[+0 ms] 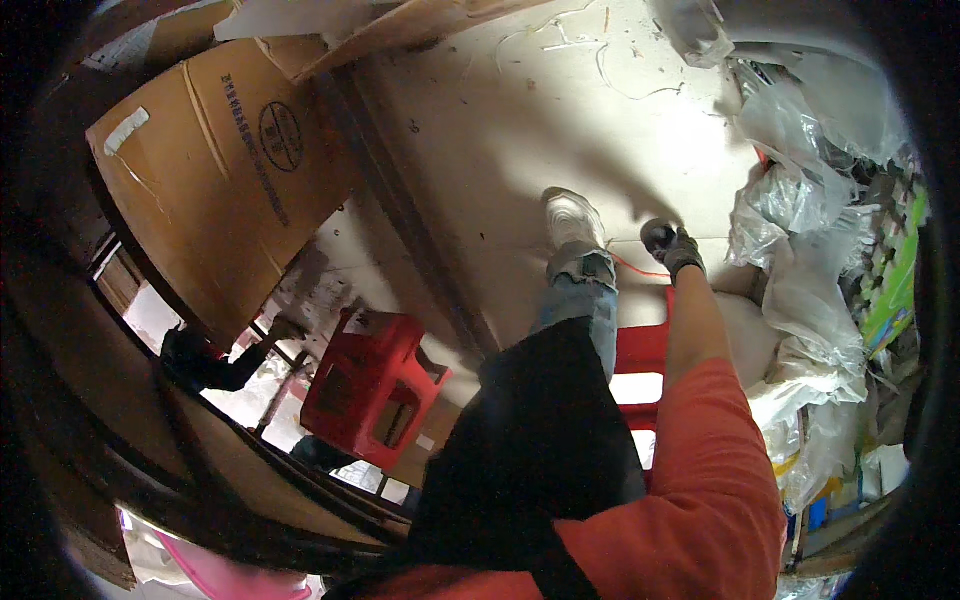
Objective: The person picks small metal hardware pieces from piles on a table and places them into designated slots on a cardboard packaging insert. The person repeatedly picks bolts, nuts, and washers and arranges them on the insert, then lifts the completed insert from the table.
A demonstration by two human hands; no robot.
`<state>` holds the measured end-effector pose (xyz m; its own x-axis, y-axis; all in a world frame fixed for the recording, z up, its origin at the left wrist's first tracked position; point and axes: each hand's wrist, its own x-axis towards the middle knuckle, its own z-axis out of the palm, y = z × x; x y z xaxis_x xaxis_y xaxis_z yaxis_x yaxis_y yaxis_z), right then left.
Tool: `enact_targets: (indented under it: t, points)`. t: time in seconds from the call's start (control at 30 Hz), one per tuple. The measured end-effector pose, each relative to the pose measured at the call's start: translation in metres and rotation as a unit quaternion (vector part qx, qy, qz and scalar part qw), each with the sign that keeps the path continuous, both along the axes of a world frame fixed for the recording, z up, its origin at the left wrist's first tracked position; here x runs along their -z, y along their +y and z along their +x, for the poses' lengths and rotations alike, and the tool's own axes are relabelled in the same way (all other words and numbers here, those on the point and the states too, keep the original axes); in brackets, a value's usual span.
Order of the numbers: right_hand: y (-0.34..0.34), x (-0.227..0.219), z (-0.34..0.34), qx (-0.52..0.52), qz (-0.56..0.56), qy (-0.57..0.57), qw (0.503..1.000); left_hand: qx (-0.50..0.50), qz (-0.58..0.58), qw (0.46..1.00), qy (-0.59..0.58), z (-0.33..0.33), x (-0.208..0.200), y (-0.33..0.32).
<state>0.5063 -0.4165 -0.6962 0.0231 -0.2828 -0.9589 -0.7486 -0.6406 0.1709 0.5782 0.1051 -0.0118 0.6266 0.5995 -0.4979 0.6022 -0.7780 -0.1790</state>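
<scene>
Dark grey, in the head view: noted first the gloved right hand (676, 251), well forward over the pale floor (480, 200) at the end of a bare forearm (695, 325)
Saw its fingers curled around a small dark rounded thing (657, 236), seemingly gripping; could not make out its kind, nor each fingertip, at so small a size
Placed that thing at the far end of the hand, right of the white shoe (573, 215) and apart from it
Traced a thin orange-red cord (640, 269) toward the wrist; could not tell joined from merely passing behind
Found no left hand in view; could not tell its fingers open from closed
Judged the thing probably light, likely stiff, perhaps slippery against the glove; could not judge fragility
Judged best held around the middle of the rounded body, thumb opposite fingers
Logged crumpled clear plastic bags (790, 230) to the right, a red stool (365, 375) and brown cardboard (220, 170) to the left
</scene>
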Motion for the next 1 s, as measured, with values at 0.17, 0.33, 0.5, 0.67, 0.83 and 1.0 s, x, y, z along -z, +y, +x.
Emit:
enact_targets:
  t: [0.17,0.33,0.5,0.67,0.83,1.0]
  points:
    - [0.015,-0.011,0.019,-0.032,-0.025,0.044,0.998,0.008,0.014,1.0,-0.008,0.014,-0.005,-0.005]
    - [0.024,0.036,-0.008,0.025,-0.099,0.046,0.994,0.002,0.03,1.0,-0.002,0.017,-0.011,-0.011]
    - [0.031,0.049,-0.001,-0.01,-0.062,0.018,0.998,-0.006,0.043,0.999,-0.002,0.019,-0.014,-0.014]
    - [0.047,0.019,0.009,0.293,-0.203,-0.003,0.934,-0.017,0.054,0.998,-0.007,0.01,-0.014,-0.021]
    - [0.025,0.031,-0.025,0.04,-0.08,-0.036,0.995,-0.032,0.046,0.998,-0.013,-0.022,0.006,-0.025]
    - [0.009,-0.04,0.004,-0.078,-0.043,-0.033,0.995,-0.041,0.025,0.998,-0.028,-0.077,0.015,-0.039]
